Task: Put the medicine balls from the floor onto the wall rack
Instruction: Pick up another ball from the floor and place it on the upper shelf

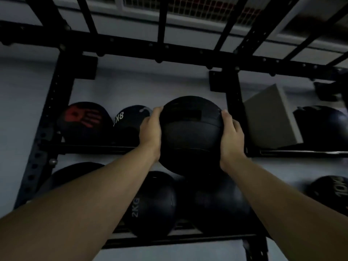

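A: Start with the big thing. What are we facing?

B: The black wall rack (pixel 56 102), bolted to a pale wall, with two shelf rails in view. The upper rail carries a ball with a red handprint (pixel 82 121), an 8 kg ball (pixel 130 121) beside it, and a grey box (pixel 271 117) in the next bay. The lower rail holds a 2 kg ball (pixel 150 204) among others.

A: And the one being shelved?

B: A black medicine ball (pixel 190 134), raised at the height of the upper rail, in front of the gap between the 8 kg ball and the upright. Whether it rests on the rail yet, I cannot tell.

A: How will it handle?

B: Heavy and dense, I'd judge, with a stitched, slightly yielding skin that grips well. Too wide for one palm, so it wants holding at opposite sides.

A: Is it?

B: Yes. The left hand (pixel 150 132) presses its left flank, the right hand (pixel 231 136) its right, fingers wrapped over the curve, both clasping the ball between them.
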